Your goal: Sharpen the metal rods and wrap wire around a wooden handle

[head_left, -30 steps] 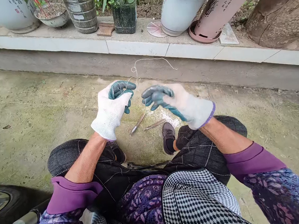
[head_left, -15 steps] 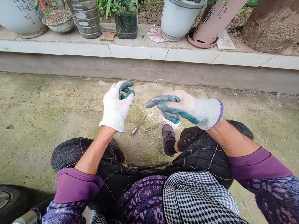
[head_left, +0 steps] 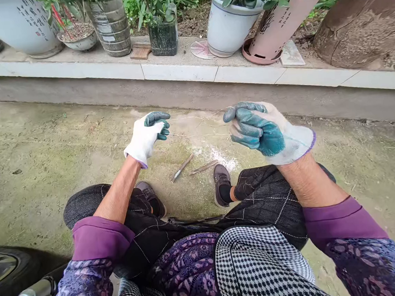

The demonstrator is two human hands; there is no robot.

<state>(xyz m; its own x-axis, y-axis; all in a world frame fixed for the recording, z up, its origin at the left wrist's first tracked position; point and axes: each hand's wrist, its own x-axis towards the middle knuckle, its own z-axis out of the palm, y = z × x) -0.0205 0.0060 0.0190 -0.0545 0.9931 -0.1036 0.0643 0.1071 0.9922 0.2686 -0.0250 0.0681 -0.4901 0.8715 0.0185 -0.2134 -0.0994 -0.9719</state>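
Both hands wear white work gloves with dark green coated fingers. A thin pale string (head_left: 195, 117) runs in strands across the gap between them, above the ground. My left hand (head_left: 150, 131) is closed, thumb and fingers pinching one end of the string. My right hand (head_left: 260, 131), fingers curled together with the palm side partly showing, grips the other end. Below the string, two short sticks lie on the ground: one with a pale lower end (head_left: 182, 168) and a plain brown one (head_left: 203, 167). White powder (head_left: 221, 157) is scattered beside them.
A low tiled ledge (head_left: 180, 72) crosses ahead, bearing potted plants, including a white pot (head_left: 231, 27) and a pink planter (head_left: 273, 28). A large brown jar (head_left: 356, 23) stands at right. At lower left is a vehicle wheel (head_left: 8, 275). My shoes (head_left: 222, 178) flank the sticks.
My hands have moved apart, the right one going right and turning its palm side more into view, the left one slightly left. The string strands now stretch straighter between them.
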